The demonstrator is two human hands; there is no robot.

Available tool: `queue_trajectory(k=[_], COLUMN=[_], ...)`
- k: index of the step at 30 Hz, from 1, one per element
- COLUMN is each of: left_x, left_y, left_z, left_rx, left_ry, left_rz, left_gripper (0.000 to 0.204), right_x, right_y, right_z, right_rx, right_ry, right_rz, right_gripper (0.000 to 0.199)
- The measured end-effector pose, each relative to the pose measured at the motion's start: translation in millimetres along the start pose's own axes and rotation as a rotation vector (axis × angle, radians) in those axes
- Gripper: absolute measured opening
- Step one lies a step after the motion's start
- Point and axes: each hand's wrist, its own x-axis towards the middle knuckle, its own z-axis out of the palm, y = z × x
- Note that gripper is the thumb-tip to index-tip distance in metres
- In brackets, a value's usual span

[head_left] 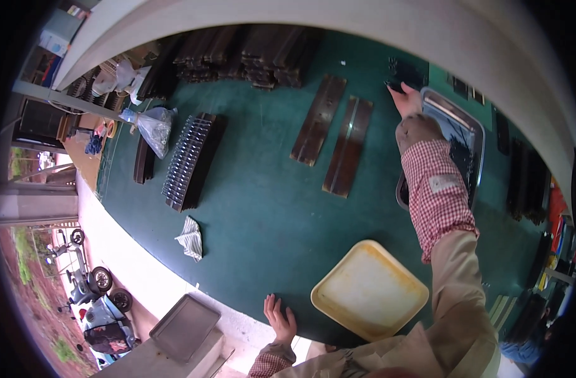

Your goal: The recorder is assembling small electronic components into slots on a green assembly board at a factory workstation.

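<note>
The room is opening on the left onto an outdoor area, where a scooter (pixel 83 286) is standing. The green tabletop (pixel 250 239) is showing small pale specks, and piled dark strips (pixel 275 57) are lying along its far edge; knocking these piles could cause sliding. The metal tray (pixel 482 145) is lying toward the right edge, beneath the right sleeve (pixel 436 183). Caution: the sleeve could be catching the rim if the arm drops. The tray's dark contents are not showing clearly. The cream tray (pixel 370 290) is sitting by the near edge, close to the body; leaning forward could be pushing it. Toward the left edge, a metal-studded stack (pixel 193 157) is leaning slightly and could be toppling if bumped. Two brown strips (pixel 319 120) are lying side by side, midway between the left and right edges. The left hand (pixel 280 320) is resting empty at the near edge, fingers slightly apart. The right hand (pixel 404 97) is meeting the black pieces (pixel 409 72) near the far edge, right of the middle; whether its fingers are gripping one cannot be told. A loose pinch could be causing a drop.
</note>
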Motion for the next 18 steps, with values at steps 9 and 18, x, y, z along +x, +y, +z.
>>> queue_trajectory(k=[9,18], left_x=[5.2,14.8], left_y=[-3.1,-4.5], left_z=[1.4,9.0], left_rx=[-0.025,-0.073], left_ry=[-0.001,0.034], left_rz=[0.012,0.048], left_gripper=[0.037,0.036], right_x=[-22.2,-194.6], right_y=[-6.2,24.1], right_z=[20.5,-26.8], right_rx=[-0.117,-0.201], right_ry=[0.278,-0.369], right_rz=[0.045,0.339], right_gripper=[0.037,0.042])
